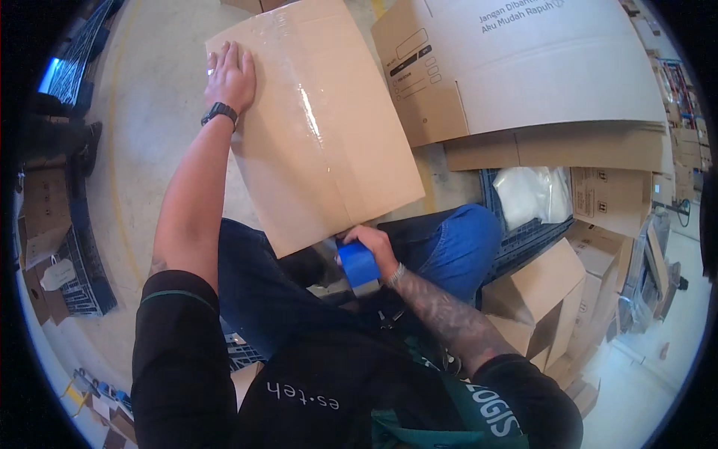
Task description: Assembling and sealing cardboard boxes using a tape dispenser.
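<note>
A brown cardboard box stands in front of my knees, with a strip of shiny clear tape running along the seam of its upper face. My left hand lies flat on the box's far left edge, fingers stretched out. At the near edge of the box, my right hand is wrapped round a blue tape dispenser. Its lower part is partly hidden against my dark clothing, and I cannot tell whether the tape's end touches the box.
A large white and brown carton fills the far right. Below it, a bag of clear plastic rests on a dark pallet. An open carton stands by my right knee. More pallets and boxes line the left side.
</note>
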Tool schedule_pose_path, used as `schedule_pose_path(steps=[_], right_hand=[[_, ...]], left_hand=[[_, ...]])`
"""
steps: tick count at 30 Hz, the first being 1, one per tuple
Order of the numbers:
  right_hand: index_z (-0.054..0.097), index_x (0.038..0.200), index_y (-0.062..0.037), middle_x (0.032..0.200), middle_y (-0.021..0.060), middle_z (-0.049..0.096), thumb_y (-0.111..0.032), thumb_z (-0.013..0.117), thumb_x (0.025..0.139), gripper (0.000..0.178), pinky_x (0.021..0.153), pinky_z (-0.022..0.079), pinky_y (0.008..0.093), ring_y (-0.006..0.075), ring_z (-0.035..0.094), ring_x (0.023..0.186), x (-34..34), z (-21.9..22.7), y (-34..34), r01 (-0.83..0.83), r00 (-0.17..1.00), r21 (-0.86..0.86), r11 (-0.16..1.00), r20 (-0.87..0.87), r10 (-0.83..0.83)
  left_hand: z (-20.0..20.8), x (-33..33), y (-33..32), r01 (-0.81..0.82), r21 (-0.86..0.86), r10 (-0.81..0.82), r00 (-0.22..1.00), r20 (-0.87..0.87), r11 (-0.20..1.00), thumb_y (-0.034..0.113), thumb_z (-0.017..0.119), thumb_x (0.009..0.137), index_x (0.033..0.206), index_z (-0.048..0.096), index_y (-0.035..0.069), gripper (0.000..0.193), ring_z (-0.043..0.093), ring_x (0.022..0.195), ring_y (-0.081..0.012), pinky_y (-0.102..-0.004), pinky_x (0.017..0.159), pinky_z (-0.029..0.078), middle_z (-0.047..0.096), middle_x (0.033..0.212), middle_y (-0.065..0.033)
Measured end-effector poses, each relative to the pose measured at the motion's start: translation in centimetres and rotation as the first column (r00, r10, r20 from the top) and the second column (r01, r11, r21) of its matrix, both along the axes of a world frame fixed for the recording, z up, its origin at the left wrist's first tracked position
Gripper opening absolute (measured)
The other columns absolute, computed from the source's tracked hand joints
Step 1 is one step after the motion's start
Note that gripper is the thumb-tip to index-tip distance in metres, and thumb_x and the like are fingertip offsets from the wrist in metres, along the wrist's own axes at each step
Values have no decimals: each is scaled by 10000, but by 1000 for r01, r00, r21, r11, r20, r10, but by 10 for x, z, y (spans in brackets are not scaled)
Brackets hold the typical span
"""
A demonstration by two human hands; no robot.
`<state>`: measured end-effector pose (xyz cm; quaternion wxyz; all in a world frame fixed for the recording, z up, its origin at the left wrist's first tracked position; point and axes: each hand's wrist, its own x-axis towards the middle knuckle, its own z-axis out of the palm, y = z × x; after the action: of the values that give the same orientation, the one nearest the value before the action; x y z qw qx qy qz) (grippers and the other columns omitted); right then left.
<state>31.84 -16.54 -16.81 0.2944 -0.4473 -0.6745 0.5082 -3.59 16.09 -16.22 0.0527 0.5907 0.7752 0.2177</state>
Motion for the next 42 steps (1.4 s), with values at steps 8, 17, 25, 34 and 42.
schedule_pose_path(steps=[8, 17, 25, 34, 42], right_hand=[[737, 972, -25, 1045, 167, 776, -106, 632, 959, 134, 913, 550, 384, 260, 747, 994, 2, -34, 3, 280, 960, -474, 835, 162, -230], [749, 1167, -36, 1068, 60, 792, -363, 479, 1121, 426, 826, 619, 393, 167, 748, 929, -7, -39, 29, 175, 852, -810, 560, -160, -498], [753, 1014, -145, 868, 99, 685, -151, 842, 864, 175, 781, 575, 423, 315, 704, 831, 2, -22, -19, -98, 957, 512, 853, 285, -61], [788, 950, -60, 877, 61, 757, -137, 873, 889, 130, 766, 560, 342, 166, 706, 827, -35, -19, -21, 263, 965, 316, 912, -102, -243], [772, 1131, -170, 937, 85, 724, -184, 831, 786, 351, 765, 580, 439, 295, 722, 849, -23, -47, -49, -23, 994, 409, 912, 110, -25]], left_hand=[[3, 0, -2, 20, -48, -22, 999, -39, 999, 527, 466, 1097, 1670, 428, 128, 700, 228, 1657, -368, -466, 1335, 281, 348, 1771, -74], [30, 6, -15, 4, -88, -1, 999, 35, 996, 531, 535, 1067, 1662, 428, 116, 734, 233, 1659, -346, -469, 1316, 325, 348, 1771, -73], [5, -3, -4, -281, 135, 269, 958, 101, 950, 658, 766, 891, 1612, 468, 47, 991, 410, 1556, -347, -493, 1249, 398, 406, 1703, -204], [-4, -58, -59, -61, -402, 344, 646, 682, 913, 804, 766, 832, 1441, 671, -33, 1039, 700, 1262, -302, -436, 1007, 579, 735, 1373, -189], [28, -32, -122, 173, 29, -152, 763, 628, 985, 481, 856, 907, 1465, 642, 20, 754, 784, 1089, -320, -438, 926, 608, 799, 1154, -229]])
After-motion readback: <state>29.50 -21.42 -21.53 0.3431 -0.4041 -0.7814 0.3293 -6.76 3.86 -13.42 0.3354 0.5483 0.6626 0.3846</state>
